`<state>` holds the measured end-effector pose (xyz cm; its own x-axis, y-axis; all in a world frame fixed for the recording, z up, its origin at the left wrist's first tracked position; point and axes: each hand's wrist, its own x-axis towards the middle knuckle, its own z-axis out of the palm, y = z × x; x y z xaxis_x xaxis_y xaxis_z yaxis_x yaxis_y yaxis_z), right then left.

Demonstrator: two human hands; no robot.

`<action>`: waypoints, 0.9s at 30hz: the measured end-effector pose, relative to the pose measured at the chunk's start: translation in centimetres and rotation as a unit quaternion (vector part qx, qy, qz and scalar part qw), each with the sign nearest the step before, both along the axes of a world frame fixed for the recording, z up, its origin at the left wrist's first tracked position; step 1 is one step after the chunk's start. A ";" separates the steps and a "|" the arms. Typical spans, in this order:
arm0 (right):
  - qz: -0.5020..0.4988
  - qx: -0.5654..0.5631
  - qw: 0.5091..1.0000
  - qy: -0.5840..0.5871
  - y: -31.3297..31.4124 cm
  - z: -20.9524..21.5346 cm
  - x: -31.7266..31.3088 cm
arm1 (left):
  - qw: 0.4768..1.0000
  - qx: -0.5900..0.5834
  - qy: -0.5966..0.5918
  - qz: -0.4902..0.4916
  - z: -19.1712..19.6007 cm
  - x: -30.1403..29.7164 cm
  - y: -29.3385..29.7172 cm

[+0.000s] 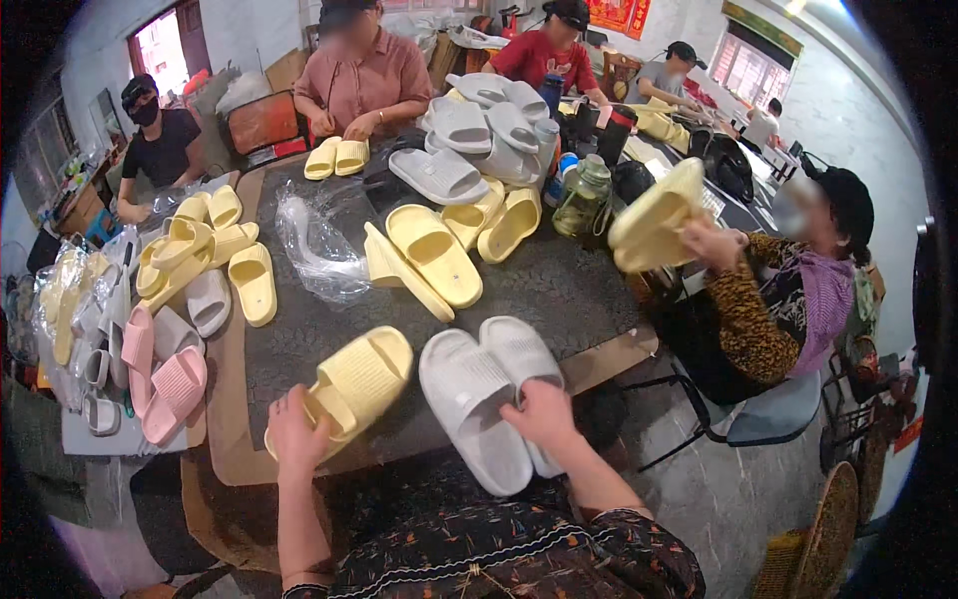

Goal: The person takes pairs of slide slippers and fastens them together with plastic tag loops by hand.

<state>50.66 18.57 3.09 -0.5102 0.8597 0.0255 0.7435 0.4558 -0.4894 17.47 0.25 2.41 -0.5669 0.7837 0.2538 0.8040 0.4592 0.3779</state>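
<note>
My left hand (301, 427) is closed on the heel end of a yellow slide slipper (366, 371), held at the near edge of the table, toe pointing away from me. To its right, my right hand (542, 411) grips a pair of light grey slide slippers (465, 384) lying side by side, fingers at the foot opening. The undersides of both grips are hidden. Just beyond, a pair of yellow slippers (436, 258) rests on the dark tabletop (299, 349), one of them tipped on its side.
A heap of grey slippers (464, 125) stands at the back. Yellow slippers (251, 285) and pink slippers (175, 394) lie at left, near clear plastic bags (319, 245). A glass jar (584, 200) stands back right. At right, a co-worker's hands (711, 245) hold a yellow slipper (654, 220).
</note>
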 end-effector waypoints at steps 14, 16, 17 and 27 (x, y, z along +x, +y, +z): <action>-0.226 0.133 0.963 -0.065 16.0 -1.9 4.1 | 0.949 0.050 -0.066 -0.303 -0.5 1.8 4.7; -0.246 0.214 0.945 0.027 14.8 -2.4 3.3 | 0.992 0.094 0.041 -0.071 0.1 4.2 4.8; -0.259 0.184 0.948 0.013 12.3 -0.3 1.0 | 0.995 0.071 0.065 -0.012 -0.7 4.0 4.3; 0.156 0.112 0.972 0.139 -6.1 3.4 -9.0 | 0.998 0.029 -0.025 0.052 -0.3 5.3 4.7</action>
